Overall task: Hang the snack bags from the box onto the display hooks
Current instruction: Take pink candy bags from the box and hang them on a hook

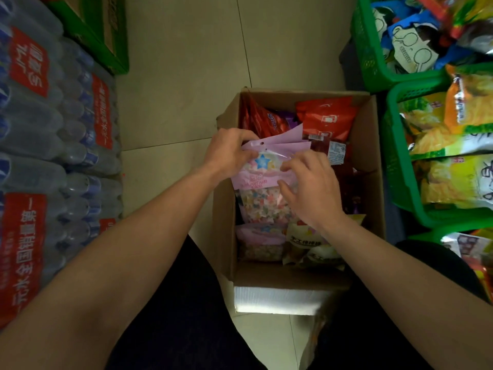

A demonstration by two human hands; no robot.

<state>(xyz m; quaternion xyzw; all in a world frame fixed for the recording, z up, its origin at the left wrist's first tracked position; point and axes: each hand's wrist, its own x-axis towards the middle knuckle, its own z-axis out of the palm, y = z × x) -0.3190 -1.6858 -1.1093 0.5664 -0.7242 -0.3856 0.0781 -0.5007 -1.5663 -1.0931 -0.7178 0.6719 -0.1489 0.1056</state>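
— What's in the open brown cardboard box [369, 145] at centre frame?
— Red foil packets [329, 116] at its upper end and cream pouches [306, 245] at its lower end. Between them are pink see-through snack bags [262, 168] of pastel sweets, with a blue star on the front one.
— Writing?
— White Chinese characters on the red labels of the shrink-wrapped water bottles [66, 124], left.
— Hands?
— The left hand [226, 153] pinches the pink bags' punched top. The right hand [312, 188] curls round their right side.

Shop: water packs [61, 124], snack baskets [369, 57]

The red label [24, 249] on the bottled-water pack [80, 209] reads "元水全国".
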